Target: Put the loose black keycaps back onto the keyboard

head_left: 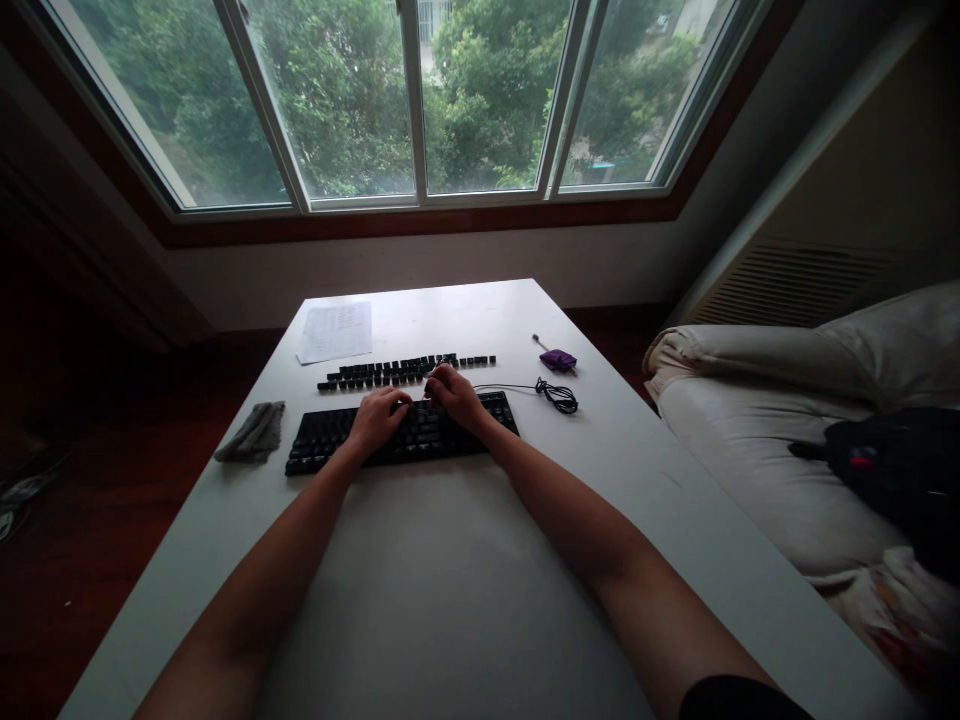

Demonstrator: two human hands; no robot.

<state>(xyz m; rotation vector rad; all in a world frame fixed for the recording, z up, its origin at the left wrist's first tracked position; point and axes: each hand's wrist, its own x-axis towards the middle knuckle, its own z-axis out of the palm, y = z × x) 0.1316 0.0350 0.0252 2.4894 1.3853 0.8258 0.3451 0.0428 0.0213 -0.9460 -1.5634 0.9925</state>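
A black keyboard (322,437) lies across the white table, with both forearms reaching to it. My left hand (379,415) rests on its middle part, fingers stretched out toward the right. Close by, my right hand (454,394) is closed in a pinch above the keyboard's upper edge. Something small and dark shows at its fingertips, too small to name. Behind the keyboard, loose black keycaps (379,375) stand in rows. My right hand covers part of these rows and of the keys.
Left of the keyboard lies a grey cloth (255,432). A printed paper sheet (335,332) is at the far left. To the right are a coiled black cable (559,396), a purple item (558,360) and a small brush-like stick (538,342). A sofa (735,430) stands beyond the table's right edge.
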